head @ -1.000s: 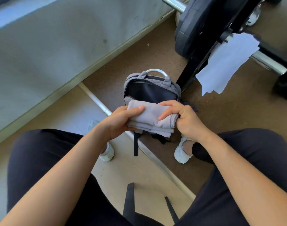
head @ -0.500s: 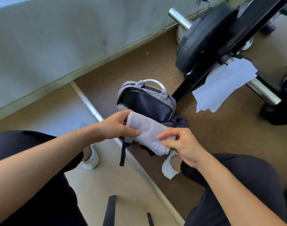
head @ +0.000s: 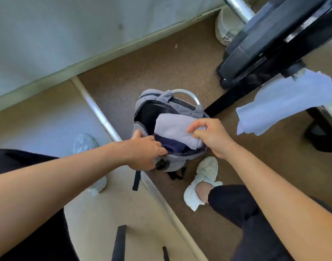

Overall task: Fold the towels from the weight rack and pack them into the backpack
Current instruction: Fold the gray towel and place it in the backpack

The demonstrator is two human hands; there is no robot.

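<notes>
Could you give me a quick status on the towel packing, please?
Left hand holds backpack mouth open. Right hand pinches folded towel over the opening. Second towel hangs on rack. No obstruction seen.

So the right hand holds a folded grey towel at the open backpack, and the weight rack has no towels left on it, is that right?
Not quite. The head view shows a pale towel hanging on the weight rack. The rest holds: the right hand grips the folded grey towel at the open backpack.

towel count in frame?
3: grey towel in right hand at backpack mouth; navy towel, apparently, inside it; pale towel on the rack. More may be hidden inside.
</notes>
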